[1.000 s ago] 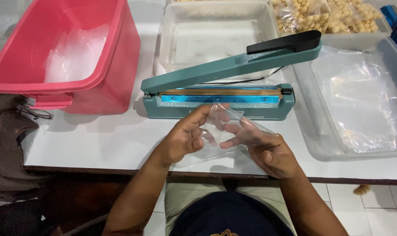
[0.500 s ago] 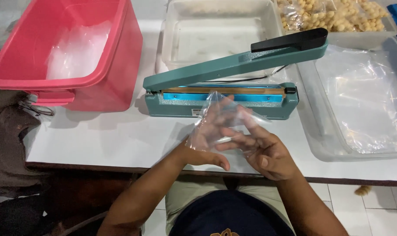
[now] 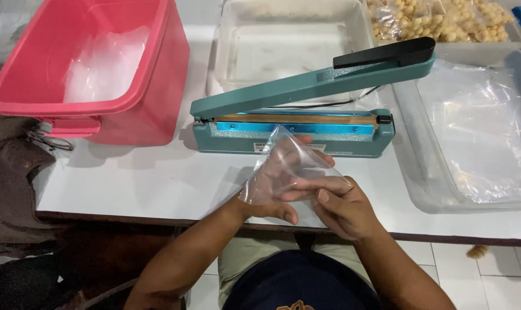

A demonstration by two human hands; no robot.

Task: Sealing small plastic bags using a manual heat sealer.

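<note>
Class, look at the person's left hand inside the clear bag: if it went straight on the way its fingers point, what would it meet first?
Probably the teal heat sealer, just beyond the left hand in the clear bag; depth is uncertain.

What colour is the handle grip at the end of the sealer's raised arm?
Black, on the teal heat sealer; the handle grip shows clearly in the head view.

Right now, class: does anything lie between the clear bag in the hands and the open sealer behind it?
Nothing visible does. The clear bag, over the left hand and pinched by the right hand, sits directly before the sealer.
</note>
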